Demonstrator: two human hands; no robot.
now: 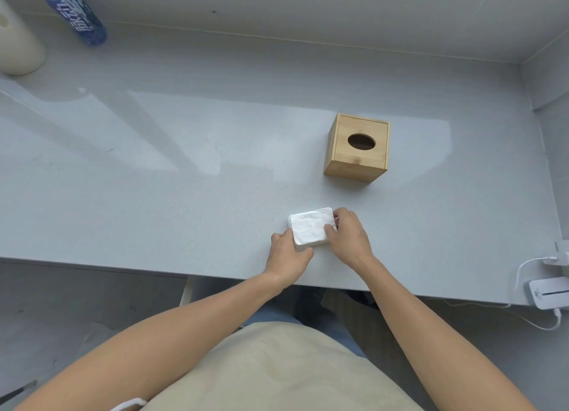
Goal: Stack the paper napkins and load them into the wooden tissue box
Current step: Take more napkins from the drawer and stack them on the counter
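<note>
A small stack of white paper napkins [310,228] lies on the grey table [184,195] near its front edge. My left hand [289,256] grips the stack's near-left corner. My right hand [348,236] holds its right side, thumb on top and fingers around the far edge. The wooden tissue box [357,147] stands upright beyond and a little right of the stack, its lid with the dark oval hole facing up. The box is apart from both hands.
A blue-labelled plastic bottle [77,13] and a cream cylinder [15,44] stand at the far left. A white device [549,292] with white cables sits at the table's right front corner. A wall runs behind the table.
</note>
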